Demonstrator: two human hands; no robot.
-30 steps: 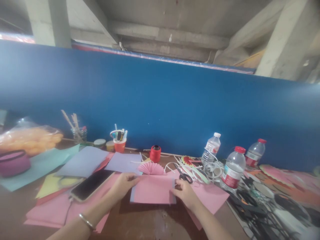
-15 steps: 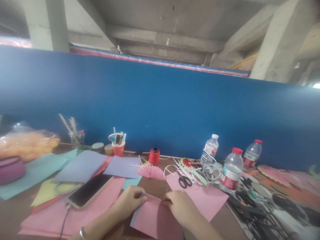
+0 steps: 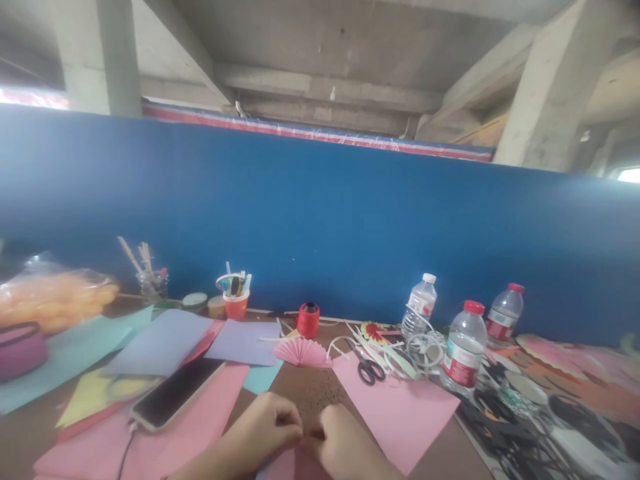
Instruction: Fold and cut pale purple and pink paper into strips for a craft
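Note:
My left hand [image 3: 273, 430] and my right hand [image 3: 343, 443] are close together at the table's near edge, fingertips almost touching. Both pinch the top edge of a sheet of pink paper [image 3: 283, 467]. Most of that sheet is hidden behind the hands and below the picture; only a sliver with a bluish edge shows. Just beyond the hands, small dark specks lie on the brown tabletop [image 3: 295, 387]. A pleated pink paper fan [image 3: 301, 352] rests farther back, before a spool of red thread [image 3: 309, 321]. Black-handled scissors [image 3: 370, 370] lie on another pink sheet [image 3: 400, 413] at right.
Left of my arms, a phone [image 3: 175, 395] with a cable lies on stacked coloured paper [image 3: 160, 340]. A red cup [image 3: 235, 305] of tools stands behind. At right are three plastic bottles, the nearest red-capped bottle [image 3: 464, 347] beside tangled cables [image 3: 520, 433].
My hands have drawn together and lower, with the right one moving left. The pink sheet between them, broadly visible before, has dropped mostly out of sight. The view has tilted slightly upward.

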